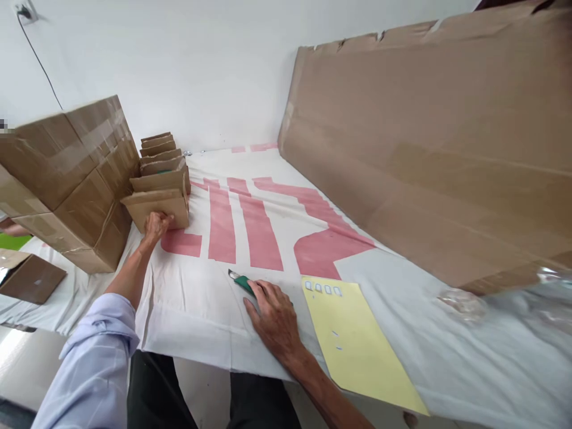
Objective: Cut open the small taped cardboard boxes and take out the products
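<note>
My left hand (157,225) is closed at the front of the nearest small cardboard box (156,205), its fingers curled against the panel. Behind that box, several more open-topped cardboard boxes (161,164) stand in a row toward the wall. My right hand (274,316) lies low over the cloth with its fingers around the handle of a green utility knife (243,282). The knife's blade end points up and left, and the rear of the handle is hidden under my fingers. Just right of that hand is a yellow sheet (357,339) with several small white labels on it.
Stacked taped cartons (75,173) stand at the left, with a smaller box (33,277) in front of them. A large cardboard carton (429,137) fills the right side. Clear plastic (462,304) lies near it on the white cloth (192,316) with red print. Part of another person's hand (12,227) shows at far left.
</note>
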Available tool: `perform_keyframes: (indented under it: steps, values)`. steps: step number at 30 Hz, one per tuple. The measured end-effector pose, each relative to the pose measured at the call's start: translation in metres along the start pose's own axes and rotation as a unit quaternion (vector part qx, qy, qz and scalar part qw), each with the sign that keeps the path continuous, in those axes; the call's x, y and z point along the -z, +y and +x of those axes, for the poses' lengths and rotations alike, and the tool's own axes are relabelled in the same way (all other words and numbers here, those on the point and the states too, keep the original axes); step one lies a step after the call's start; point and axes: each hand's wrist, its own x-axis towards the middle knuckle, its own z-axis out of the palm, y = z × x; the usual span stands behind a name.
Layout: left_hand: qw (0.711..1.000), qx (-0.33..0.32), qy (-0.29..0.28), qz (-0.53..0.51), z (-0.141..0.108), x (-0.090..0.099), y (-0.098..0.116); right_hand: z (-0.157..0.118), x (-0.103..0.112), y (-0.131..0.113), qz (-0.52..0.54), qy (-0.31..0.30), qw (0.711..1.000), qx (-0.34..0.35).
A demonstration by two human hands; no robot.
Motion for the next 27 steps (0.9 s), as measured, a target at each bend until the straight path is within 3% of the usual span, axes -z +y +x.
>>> perform_keyframes:
  steps: [4,7,14,20,23,27]
  values:
    - [0.998,-0.005,-0.061,0.002,-0.032,-0.011,-0.006,0.0,-0.003,-0.001,0.003,-0.001,1.0,0.001]
    - [0.998,0.0,-0.062,0.002,-0.037,-0.019,-0.008,0.0,-0.003,-0.002,-0.002,0.002,1.0,0.005]
    - [0.999,0.042,-0.01,0.026,0.005,-0.04,-0.014,-0.002,0.0,0.0,-0.002,0.002,1.0,0.005]
    - [0.999,0.042,-0.023,0.025,0.043,-0.05,-0.01,-0.001,0.004,0.001,-0.023,0.002,1.0,0.01]
    - [0.998,0.029,-0.046,0.02,0.042,-0.046,-0.006,0.0,0.004,0.0,-0.022,0.001,1.0,0.008]
    - [0.996,-0.004,-0.085,0.013,0.019,-0.035,-0.003,-0.001,0.003,0.0,-0.008,-0.002,1.0,0.004]
